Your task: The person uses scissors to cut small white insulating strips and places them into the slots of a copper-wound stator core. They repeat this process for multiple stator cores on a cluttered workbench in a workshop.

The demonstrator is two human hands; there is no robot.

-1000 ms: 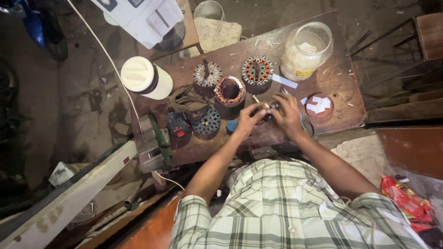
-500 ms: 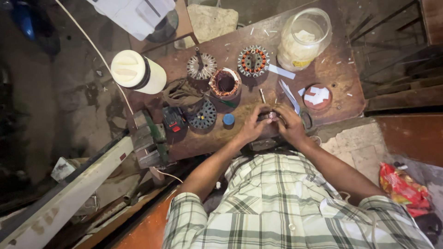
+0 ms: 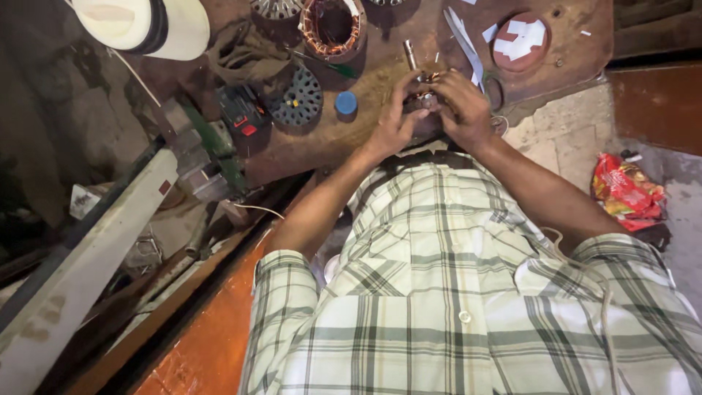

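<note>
Both of my hands meet over the near edge of a rusty brown work table (image 3: 365, 139). My left hand (image 3: 395, 121) and my right hand (image 3: 462, 106) are closed around a small dark metal part with copper wire (image 3: 423, 93); most of it is hidden by the fingers. Just beyond the hands lie a short metal rod (image 3: 410, 55) and a pale paper strip (image 3: 462, 33). A blue cap (image 3: 346, 102) sits left of my left hand.
A round stator with copper windings (image 3: 333, 25) and a dark slotted core (image 3: 298, 95) lie on the table. A white cylinder (image 3: 142, 25) is at far left, a round lid with white scraps (image 3: 521, 40) at right, a red packet (image 3: 625, 192) on the floor.
The view has dropped and closed in, so the table's far side left the picture. My hands have drawn back toward the table's near edge, still closed together on the small part.
</note>
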